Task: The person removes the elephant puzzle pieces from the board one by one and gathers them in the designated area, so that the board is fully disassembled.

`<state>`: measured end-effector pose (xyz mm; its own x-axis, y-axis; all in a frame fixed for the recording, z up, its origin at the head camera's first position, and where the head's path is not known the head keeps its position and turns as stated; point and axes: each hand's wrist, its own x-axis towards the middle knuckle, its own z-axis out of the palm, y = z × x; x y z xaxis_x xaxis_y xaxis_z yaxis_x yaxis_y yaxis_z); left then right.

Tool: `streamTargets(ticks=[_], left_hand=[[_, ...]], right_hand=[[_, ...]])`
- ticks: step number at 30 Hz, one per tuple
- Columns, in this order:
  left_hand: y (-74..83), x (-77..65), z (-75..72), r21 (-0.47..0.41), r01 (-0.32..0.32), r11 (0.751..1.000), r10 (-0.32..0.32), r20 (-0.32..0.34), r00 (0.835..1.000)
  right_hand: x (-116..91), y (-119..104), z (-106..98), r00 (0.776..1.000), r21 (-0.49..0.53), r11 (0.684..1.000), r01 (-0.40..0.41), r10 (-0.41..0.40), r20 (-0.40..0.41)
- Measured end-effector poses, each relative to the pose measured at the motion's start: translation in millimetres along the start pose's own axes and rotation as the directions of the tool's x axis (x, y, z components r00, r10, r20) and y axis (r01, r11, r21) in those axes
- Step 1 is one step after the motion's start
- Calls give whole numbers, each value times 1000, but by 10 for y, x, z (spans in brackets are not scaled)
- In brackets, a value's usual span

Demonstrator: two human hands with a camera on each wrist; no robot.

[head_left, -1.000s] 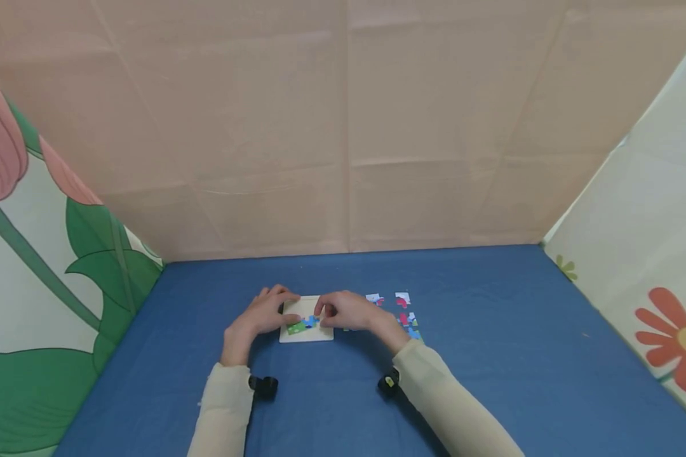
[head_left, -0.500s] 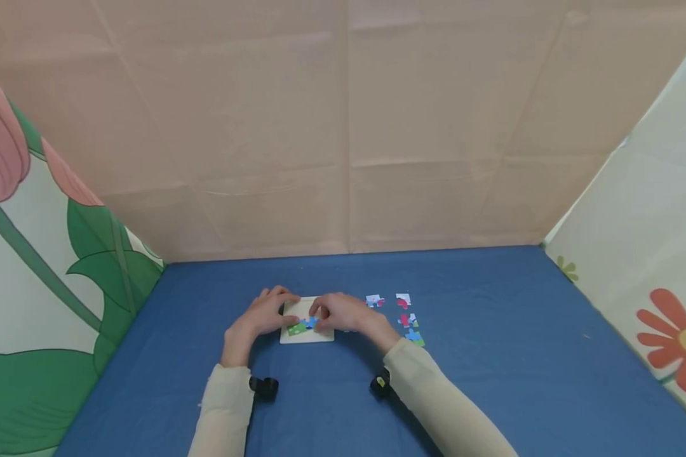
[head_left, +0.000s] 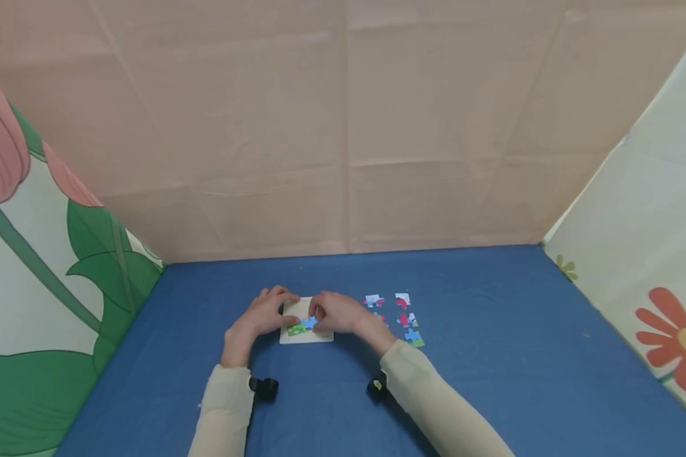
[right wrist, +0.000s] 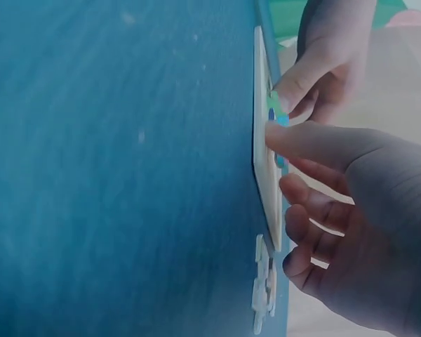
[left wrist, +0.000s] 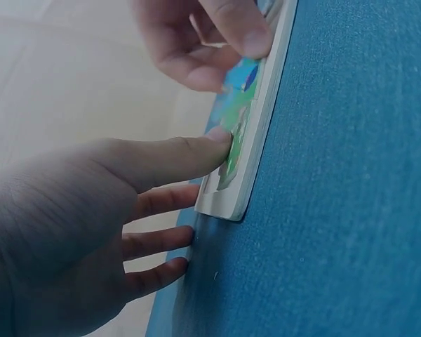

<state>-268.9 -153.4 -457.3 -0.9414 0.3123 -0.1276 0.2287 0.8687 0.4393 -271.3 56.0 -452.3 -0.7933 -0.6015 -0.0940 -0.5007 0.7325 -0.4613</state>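
Observation:
A pale shallow puzzle tray (head_left: 305, 339) lies on the blue cloth. My left hand (head_left: 260, 314) is at its left side, thumb pressing on a green puzzle piece (left wrist: 231, 168) and the other fingers extended by the edge. A blue puzzle piece (head_left: 310, 323) lies against the green one, at the tray's near side. My right hand (head_left: 343, 313) pinches the blue piece with thumb and index finger, its other fingers loosely curled in the right wrist view. Fingers partly cover the blue piece, so whether the two pieces interlock fully I cannot tell.
To the right of the tray, several loose puzzle pieces lie on the cloth, among them a white-and-red piece (head_left: 403, 299) and a blue-and-green piece (head_left: 414, 337). A beige wall (head_left: 343, 190) rises behind the table (head_left: 491, 355), with flower-printed sheets at both sides.
My right hand has shifted slightly left with the blue piece, towards the green one. More loose pieces show beside my right wrist. The left hand has stayed in place.

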Motion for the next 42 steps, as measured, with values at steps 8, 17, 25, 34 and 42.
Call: streamTargets(ticks=[8,17,25,34,42], left_hand=[[8,6,6,-5,15,1000,-15,-3,1000],[-11,25,18,1,22,1000,-22,7,1000],[-29,45,39,21,19,1000,-19,-1,1000],[-6,13,24,15,23,1000,-23,-3,1000],[-10,12,26,18,19,1000,-19,-2,1000]], right_hand=[[-56,-78,0,998,19,999,34,-33,-59],[-164,-4,1,988,113,992,55,-38,-151],[-298,117,-38,985,161,986,52,-24,-172],[-445,208,-106,984,201,979,18,18,-178],[-613,304,-187,984,201,980,0,36,-174]])
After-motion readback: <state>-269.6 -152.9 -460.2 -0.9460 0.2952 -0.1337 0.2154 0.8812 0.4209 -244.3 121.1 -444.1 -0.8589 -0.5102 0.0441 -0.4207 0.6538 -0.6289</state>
